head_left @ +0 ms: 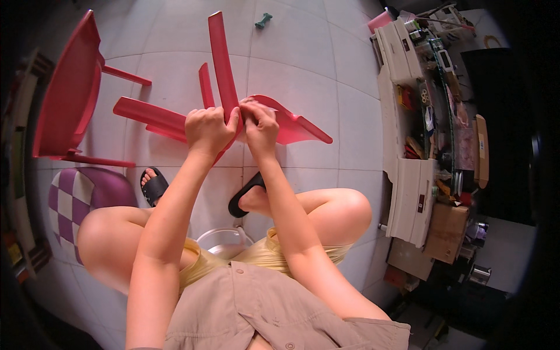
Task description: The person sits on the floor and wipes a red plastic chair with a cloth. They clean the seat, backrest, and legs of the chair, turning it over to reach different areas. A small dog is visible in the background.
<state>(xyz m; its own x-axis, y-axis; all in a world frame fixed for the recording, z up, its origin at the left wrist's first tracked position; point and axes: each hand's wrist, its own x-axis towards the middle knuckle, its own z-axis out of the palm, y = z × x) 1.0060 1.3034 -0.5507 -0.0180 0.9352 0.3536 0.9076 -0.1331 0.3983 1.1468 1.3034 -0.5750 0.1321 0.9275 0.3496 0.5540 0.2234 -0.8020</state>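
Note:
A small red plastic chair (223,64) lies tipped over in front of me, its legs pointing up and to the left and a broad curved panel on the right. My left hand (209,131) is closed round the chair where its legs come together. Just to the right, my right hand (260,125) has its fingers bent and pressed together against the same part of the chair. A small whitish edge shows by its fingers; what they hold, if anything, is hidden.
Another red chair (69,96) stands at the left, beside a purple checkered cushion (73,195). A small green dumbbell (263,21) lies on the tiled floor (297,52) at the far side. White drawers (408,201) and cluttered shelves line the right.

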